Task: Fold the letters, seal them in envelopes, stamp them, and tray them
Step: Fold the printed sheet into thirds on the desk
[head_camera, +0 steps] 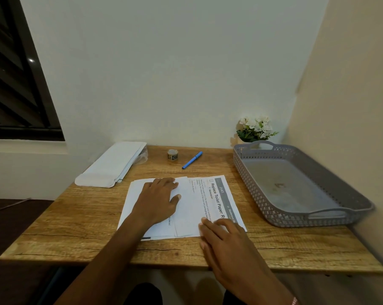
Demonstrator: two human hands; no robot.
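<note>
A printed letter (210, 199) lies in the middle of the wooden table (80, 219), its left part folded over so the blank back shows. My left hand (157, 201) rests flat on the folded flap with straight fingers. My right hand (225, 238) presses with flat fingers on the letter's near right corner. A stack of white envelopes (113, 165) lies at the back left. A small roll of stamps (172, 154) stands at the back centre. The grey plastic tray (263, 201) sits at the right with nothing in it.
A blue pen (192, 160) lies beside the stamp roll. A pot of white flowers (255, 128) stands behind the tray in the corner. Walls close off the back and right of the table. A dark window is at the upper left.
</note>
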